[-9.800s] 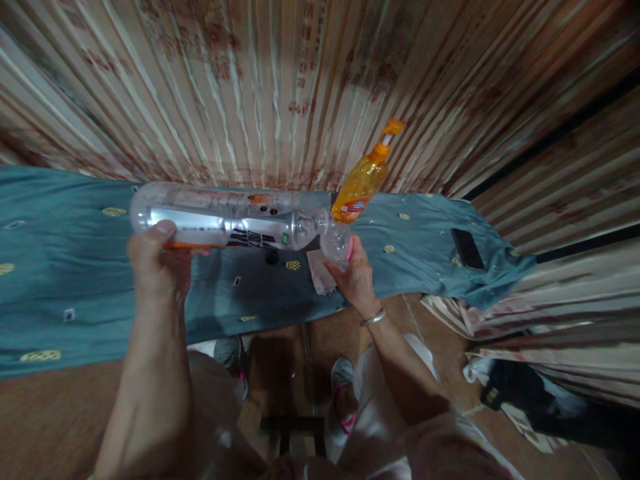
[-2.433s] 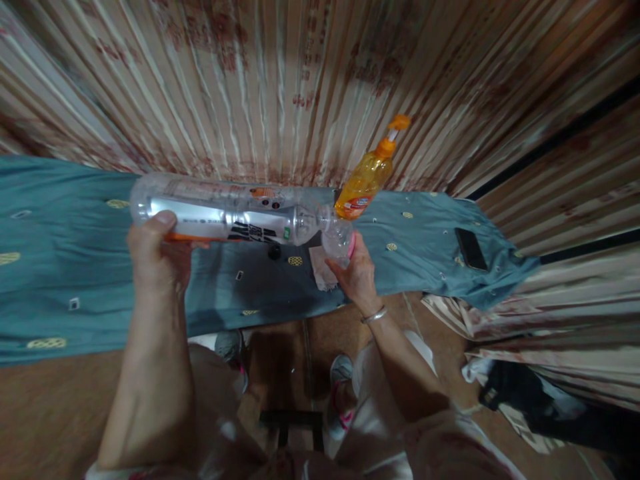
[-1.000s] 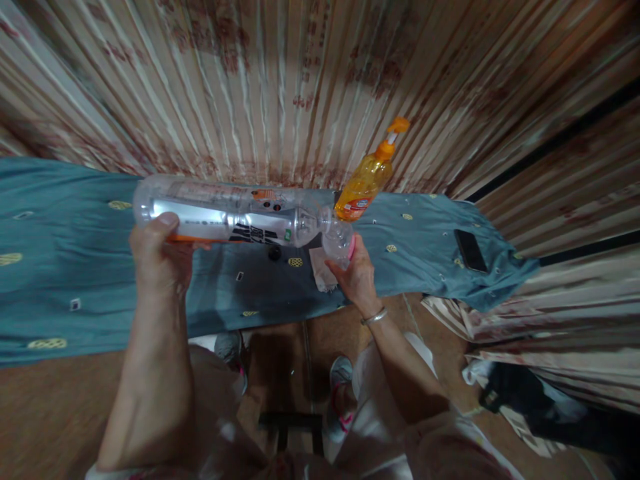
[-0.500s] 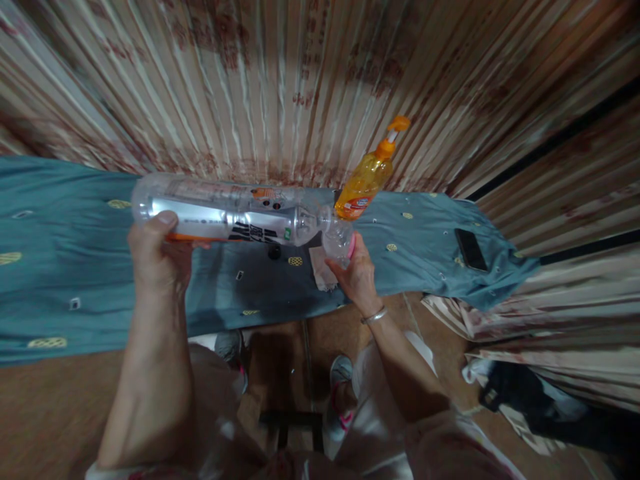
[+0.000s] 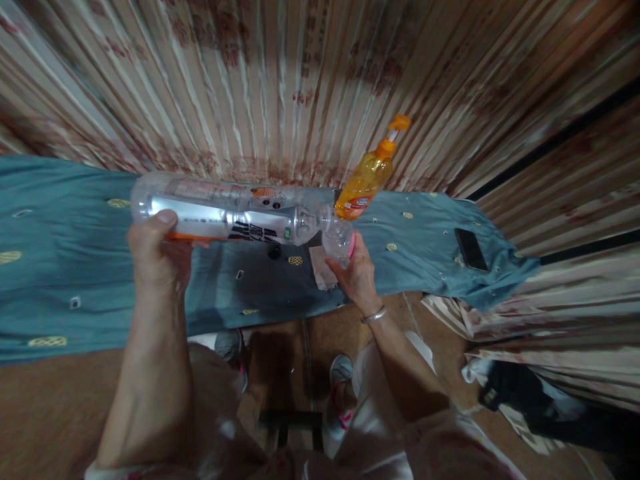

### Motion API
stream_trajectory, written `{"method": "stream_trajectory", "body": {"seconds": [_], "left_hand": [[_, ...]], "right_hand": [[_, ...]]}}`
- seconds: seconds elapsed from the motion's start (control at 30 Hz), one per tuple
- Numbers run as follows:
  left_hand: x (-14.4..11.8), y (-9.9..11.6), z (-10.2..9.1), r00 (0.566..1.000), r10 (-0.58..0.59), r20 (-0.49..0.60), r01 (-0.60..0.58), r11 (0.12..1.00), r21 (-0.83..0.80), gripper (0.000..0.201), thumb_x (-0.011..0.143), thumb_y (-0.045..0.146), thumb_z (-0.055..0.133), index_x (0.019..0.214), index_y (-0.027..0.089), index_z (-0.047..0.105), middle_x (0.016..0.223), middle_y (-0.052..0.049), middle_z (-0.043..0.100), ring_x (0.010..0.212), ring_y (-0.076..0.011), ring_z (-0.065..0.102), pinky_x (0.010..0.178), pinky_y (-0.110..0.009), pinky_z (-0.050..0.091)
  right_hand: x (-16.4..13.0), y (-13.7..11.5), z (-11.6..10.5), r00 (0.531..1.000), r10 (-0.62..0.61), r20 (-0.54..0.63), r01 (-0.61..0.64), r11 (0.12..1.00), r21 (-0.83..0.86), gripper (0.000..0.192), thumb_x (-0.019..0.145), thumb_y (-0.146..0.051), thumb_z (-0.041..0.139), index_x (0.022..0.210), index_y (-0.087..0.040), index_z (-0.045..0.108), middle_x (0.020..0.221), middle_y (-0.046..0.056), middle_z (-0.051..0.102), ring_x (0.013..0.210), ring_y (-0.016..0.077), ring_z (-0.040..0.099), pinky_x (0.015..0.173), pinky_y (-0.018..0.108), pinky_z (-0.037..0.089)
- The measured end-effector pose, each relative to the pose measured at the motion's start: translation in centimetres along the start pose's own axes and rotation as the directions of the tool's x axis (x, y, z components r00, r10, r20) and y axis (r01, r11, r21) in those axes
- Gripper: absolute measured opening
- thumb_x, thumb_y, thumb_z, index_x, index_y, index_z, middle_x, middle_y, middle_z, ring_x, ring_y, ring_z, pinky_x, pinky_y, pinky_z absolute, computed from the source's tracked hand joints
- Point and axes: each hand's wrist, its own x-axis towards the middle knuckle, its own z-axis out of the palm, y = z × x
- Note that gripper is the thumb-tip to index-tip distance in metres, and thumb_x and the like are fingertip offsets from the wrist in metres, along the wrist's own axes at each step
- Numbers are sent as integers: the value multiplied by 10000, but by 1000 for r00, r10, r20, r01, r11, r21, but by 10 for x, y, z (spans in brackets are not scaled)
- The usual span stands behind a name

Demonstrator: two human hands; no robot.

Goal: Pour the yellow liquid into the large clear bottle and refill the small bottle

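Observation:
My left hand (image 5: 163,257) is closed around the base end of a large clear plastic bottle (image 5: 225,210) with a silver and orange label. The bottle lies almost level in the air, its neck pointing right. At its mouth is a small clear plastic container (image 5: 337,241) with a pink part on its right side. My right hand (image 5: 359,273), a silver bangle on its wrist, grips that container. Whether liquid passes between the two I cannot tell. Behind them stands an orange pump bottle (image 5: 364,183) of yellow liquid.
A teal patterned cloth (image 5: 425,267) covers the long table. On it are a folded pale tissue (image 5: 323,268), a small round black thing (image 5: 274,252) and a black phone (image 5: 471,249). Pleated curtains (image 5: 280,87) hang behind and to the right.

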Motion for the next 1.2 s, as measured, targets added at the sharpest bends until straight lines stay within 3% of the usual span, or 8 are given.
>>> {"method": "stream_trajectory", "body": {"seconds": [0.13, 0.4, 0.8, 1.2], "left_hand": [[0, 1, 1, 1000, -6, 3, 6, 1000, -16, 505, 496, 377, 773, 950, 177, 679, 646, -1, 623, 525, -152, 591, 453, -264, 559], [1, 1, 2, 999, -24, -31, 23, 1000, -21, 434, 470, 352, 736, 869, 187, 692, 626, -1, 633, 480, -122, 516, 391, -237, 513], [0, 3, 2, 1000, -13, 7, 13, 1000, -9, 481, 482, 383, 773, 907, 174, 694, 654, 1, 614, 522, -132, 566, 381, -211, 485], [-1, 4, 2, 1000, -26, 1, 26, 1000, -14, 494, 482, 364, 764, 928, 165, 693, 662, -4, 623, 569, -165, 619, 445, -260, 563]], "right_hand": [[1, -3, -1, 1000, 15, 2, -15, 1000, -3, 801, 772, -313, 828, 1446, -130, 437, 1373, 219, 640, 1298, 340, 626, 1088, 543, 535], [0, 1, 1, 1000, -6, -5, 6, 1000, -6, 777, 794, -367, 812, 1449, -189, 434, 1334, 178, 653, 1277, 347, 633, 1027, 572, 567], [-2, 7, 5, 998, -54, -27, 53, 998, -19, 826, 818, -374, 797, 1498, -136, 392, 1433, 229, 598, 1358, 360, 589, 1106, 552, 523], [-2, 7, 6, 998, -53, -29, 53, 998, 26, 835, 824, -340, 787, 1526, -156, 374, 1426, 208, 596, 1360, 374, 586, 1115, 587, 511]]}}
